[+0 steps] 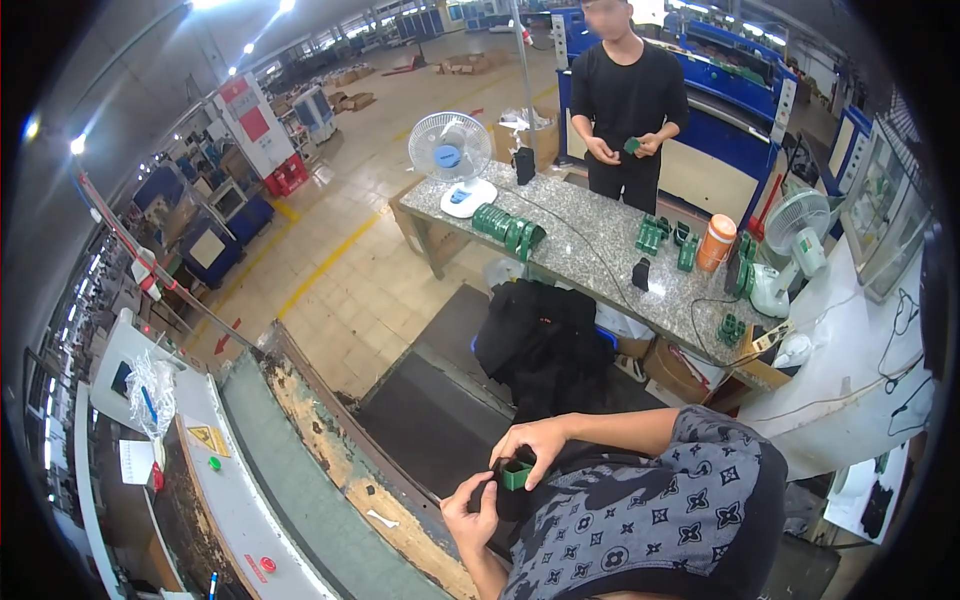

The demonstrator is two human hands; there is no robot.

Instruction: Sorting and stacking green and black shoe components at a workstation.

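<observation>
In front of my patterned grey shirt, both hands meet at a small green box-like piece [516,474] with an open hollow side. My right hand [535,445] comes from the right, its thumb and fingers closed round this piece. On the near left, my left hand [470,510] has thumb and forefinger pinched at a dark, cloth-like piece [497,478] beside the green one. How the dark piece and the green piece are joined cannot be made out. Across the speckled table [590,235], a person [628,100] in black holds a similar green piece [632,145].
Several green pieces [505,230] line the table, beside a white fan [450,155] and an orange jug [716,243]. Another fan [795,235] stands right. Black cloth [545,340] is heaped before the table. At left runs a machine's worn edge [340,470], with a red button [267,564].
</observation>
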